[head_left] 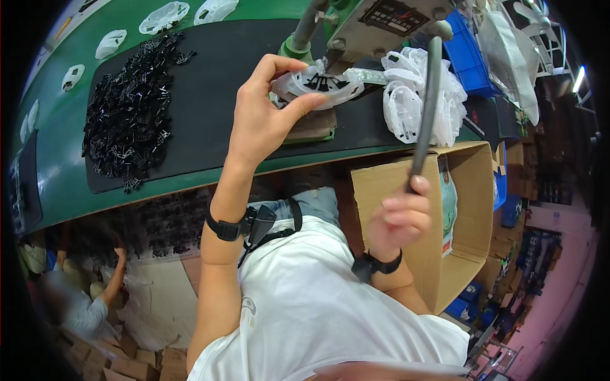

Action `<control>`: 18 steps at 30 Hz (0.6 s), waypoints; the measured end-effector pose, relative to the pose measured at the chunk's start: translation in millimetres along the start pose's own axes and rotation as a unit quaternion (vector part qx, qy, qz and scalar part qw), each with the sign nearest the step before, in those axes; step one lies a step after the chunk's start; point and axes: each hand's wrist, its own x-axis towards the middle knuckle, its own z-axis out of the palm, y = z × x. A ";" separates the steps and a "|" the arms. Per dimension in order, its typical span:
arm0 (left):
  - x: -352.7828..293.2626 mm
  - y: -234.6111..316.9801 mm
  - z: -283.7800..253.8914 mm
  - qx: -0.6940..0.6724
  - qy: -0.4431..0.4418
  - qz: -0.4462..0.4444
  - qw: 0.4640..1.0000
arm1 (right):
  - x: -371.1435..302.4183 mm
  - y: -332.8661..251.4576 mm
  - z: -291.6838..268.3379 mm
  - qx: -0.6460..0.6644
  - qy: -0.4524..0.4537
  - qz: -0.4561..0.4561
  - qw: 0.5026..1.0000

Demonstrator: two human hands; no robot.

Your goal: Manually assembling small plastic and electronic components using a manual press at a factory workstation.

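My left hand (264,111) pinches a round white plastic part (318,86) with a black insert at its centre, holding it under the head of a grey press machine (375,22). My right hand (397,219) is closed around the lower end of the machine's long grey lever (427,108), which rises toward the machine. Both wrists wear black bands. A heap of small black plastic pieces (130,108) lies on the black mat (216,82) to the left of my left hand.
A pile of white plastic parts (406,95) sits right of the press. Single white parts (164,17) lie along the green table (57,120). An open cardboard box (470,209) stands at my right, blue crates (473,57) behind. Another person (82,305) crouches low left.
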 end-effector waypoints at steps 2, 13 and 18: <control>-1.6 -0.3 -2.1 -0.002 -0.005 -0.018 1.000 | 30.3 -2.2 21.4 -0.185 -0.039 -0.040 0.981; 4.9 10.3 -7.1 0.042 -0.029 0.004 0.999 | 222.5 -31.4 30.1 0.342 0.073 -0.043 0.936; -5.8 11.7 -34.5 -0.058 0.034 0.034 0.997 | 261.8 24.4 45.8 0.002 0.056 0.041 0.998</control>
